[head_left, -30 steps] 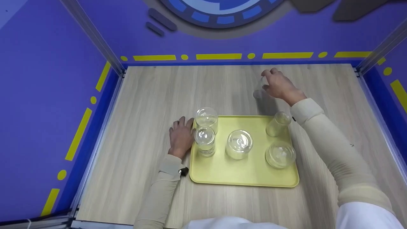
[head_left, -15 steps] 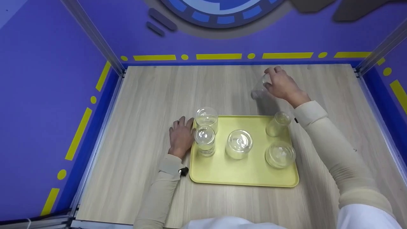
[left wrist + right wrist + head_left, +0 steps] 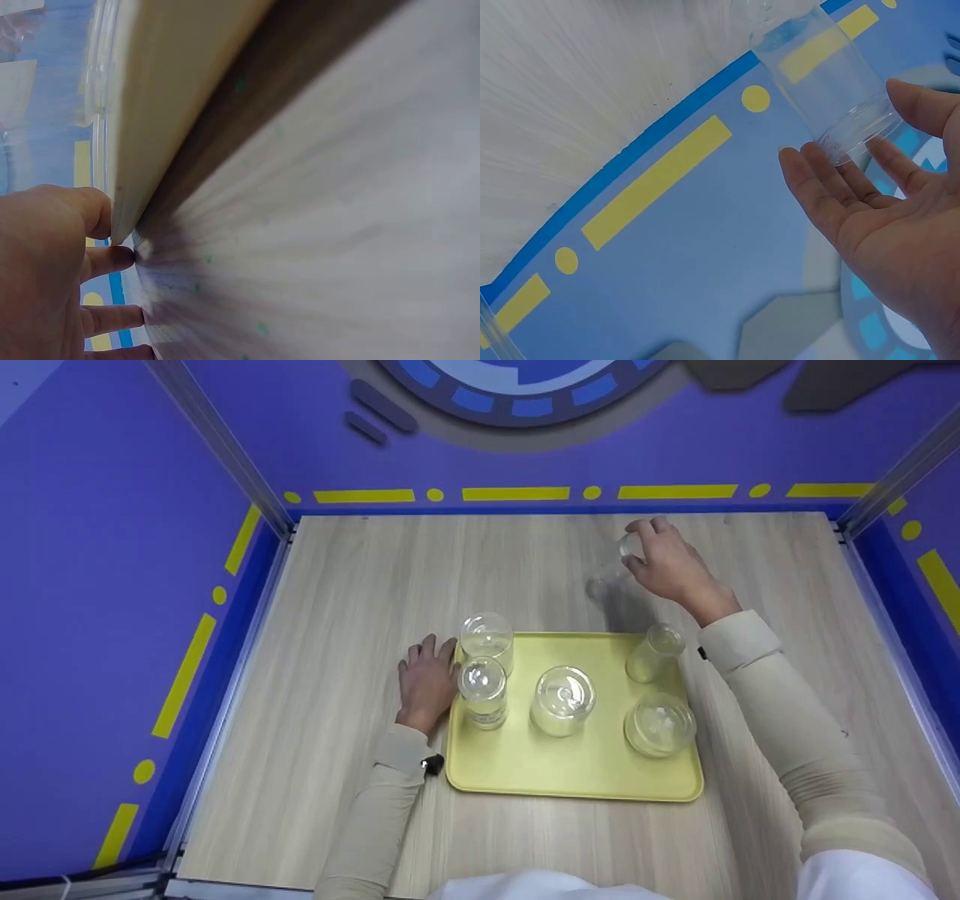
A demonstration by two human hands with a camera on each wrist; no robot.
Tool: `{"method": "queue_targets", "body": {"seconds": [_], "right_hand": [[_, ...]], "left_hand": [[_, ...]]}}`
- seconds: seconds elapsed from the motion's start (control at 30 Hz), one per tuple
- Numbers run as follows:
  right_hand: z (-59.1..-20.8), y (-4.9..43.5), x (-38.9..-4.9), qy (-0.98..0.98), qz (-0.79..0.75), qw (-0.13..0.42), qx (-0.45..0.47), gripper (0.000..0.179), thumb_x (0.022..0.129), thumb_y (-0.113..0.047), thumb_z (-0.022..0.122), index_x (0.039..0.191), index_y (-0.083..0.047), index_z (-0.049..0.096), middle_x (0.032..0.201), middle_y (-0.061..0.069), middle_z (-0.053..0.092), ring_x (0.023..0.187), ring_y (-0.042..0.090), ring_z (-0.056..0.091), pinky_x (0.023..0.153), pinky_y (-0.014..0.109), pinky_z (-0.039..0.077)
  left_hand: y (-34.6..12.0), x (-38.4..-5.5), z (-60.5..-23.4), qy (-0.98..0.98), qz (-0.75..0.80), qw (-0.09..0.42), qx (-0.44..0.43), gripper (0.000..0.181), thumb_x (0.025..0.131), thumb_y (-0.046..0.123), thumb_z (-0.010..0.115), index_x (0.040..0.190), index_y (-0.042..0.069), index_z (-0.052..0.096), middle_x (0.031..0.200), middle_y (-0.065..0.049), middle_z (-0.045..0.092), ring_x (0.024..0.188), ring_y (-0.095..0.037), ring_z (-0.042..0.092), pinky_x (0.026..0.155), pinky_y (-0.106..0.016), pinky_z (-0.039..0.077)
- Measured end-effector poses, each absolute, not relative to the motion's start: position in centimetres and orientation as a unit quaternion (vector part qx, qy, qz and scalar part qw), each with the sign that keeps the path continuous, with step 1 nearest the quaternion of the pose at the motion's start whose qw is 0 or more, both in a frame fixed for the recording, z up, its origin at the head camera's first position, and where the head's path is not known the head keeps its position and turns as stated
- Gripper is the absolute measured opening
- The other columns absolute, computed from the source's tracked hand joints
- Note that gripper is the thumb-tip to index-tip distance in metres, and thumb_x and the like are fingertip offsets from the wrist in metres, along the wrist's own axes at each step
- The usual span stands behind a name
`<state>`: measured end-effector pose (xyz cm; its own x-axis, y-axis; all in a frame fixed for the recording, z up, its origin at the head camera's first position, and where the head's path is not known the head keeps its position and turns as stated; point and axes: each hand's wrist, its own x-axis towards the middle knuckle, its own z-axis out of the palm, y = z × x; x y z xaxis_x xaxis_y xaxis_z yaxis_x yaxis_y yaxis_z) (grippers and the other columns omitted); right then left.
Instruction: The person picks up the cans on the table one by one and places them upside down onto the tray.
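Observation:
My right hand (image 3: pixel 670 564) is above the table behind the tray and pinches one end of a clear glass vessel (image 3: pixel 825 82) between thumb and fingers. The vessel is tilted, its far end pointing left and down in the head view; that end narrows, but its exact shape is hard to make out. My left hand (image 3: pixel 426 682) rests with spread, straight fingers on the table at the left edge of the yellow tray (image 3: pixel 570 780). In the left wrist view the thumb (image 3: pixel 94 214) touches the tray's side.
Several clear glass vessels stand on the tray: a wide one (image 3: pixel 487 641) and a narrow one (image 3: pixel 484 694) at left, one in the middle (image 3: pixel 564 701), a slim one (image 3: pixel 655 654) and a low one (image 3: pixel 660 726) at right. Blue walls (image 3: pixel 525 465) border the table.
My right hand has shifted slightly right and toward me, and the vessel in it tilts more, its lower end moving left. The left hand and the tray stay where they were.

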<state>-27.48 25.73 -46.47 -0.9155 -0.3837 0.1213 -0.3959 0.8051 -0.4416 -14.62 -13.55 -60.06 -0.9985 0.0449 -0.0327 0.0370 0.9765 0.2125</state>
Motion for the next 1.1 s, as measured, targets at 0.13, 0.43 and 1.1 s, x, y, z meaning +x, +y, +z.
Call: {"method": "queue_targets", "body": {"seconds": [0.13, 0.43, 1.1], "right_hand": [[-46.3, 25.6, -27.0, -0.948, 0.245, 0.023, 0.204, 0.047, 0.103, -0.008, 0.064, 0.143, 0.009, 0.048, 0.137, 0.035, 0.047, 0.124, 0.054, 0.05, 0.097, 0.068, 0.046], [-46.4, 25.7, -25.6, -0.944, 0.264, 0.035, 0.193, 0.048, 0.105, -0.012, 0.063, 0.147, 0.006, 0.046, 0.141, 0.033, 0.046, 0.123, 0.052, 0.051, 0.094, 0.067, 0.047], [-48.0, 26.1, -23.4, -0.912, 0.375, 0.073, 0.15, 0.048, 0.104, -0.013, 0.067, 0.146, 0.005, 0.051, 0.137, 0.03, 0.051, 0.123, 0.048, 0.055, 0.099, 0.063, 0.047]], "left_hand": [[-13.5, -14.6, -60.0, 0.994, 0.109, 0.025, 0.02, 0.052, 0.109, 0.039, 0.051, 0.158, 0.019, 0.052, 0.16, -0.018, 0.043, 0.139, -0.044, 0.044, 0.105, -0.064, 0.044], [-13.5, -14.6, -60.0, 0.994, 0.102, 0.013, 0.023, 0.052, 0.109, 0.039, 0.053, 0.156, 0.018, 0.054, 0.159, -0.019, 0.044, 0.138, -0.043, 0.045, 0.104, -0.064, 0.045], [-13.4, -14.6, -60.1, 0.995, 0.092, 0.025, 0.016, 0.052, 0.109, 0.041, 0.05, 0.157, 0.02, 0.052, 0.159, -0.017, 0.043, 0.138, -0.043, 0.045, 0.104, -0.063, 0.045]]}}
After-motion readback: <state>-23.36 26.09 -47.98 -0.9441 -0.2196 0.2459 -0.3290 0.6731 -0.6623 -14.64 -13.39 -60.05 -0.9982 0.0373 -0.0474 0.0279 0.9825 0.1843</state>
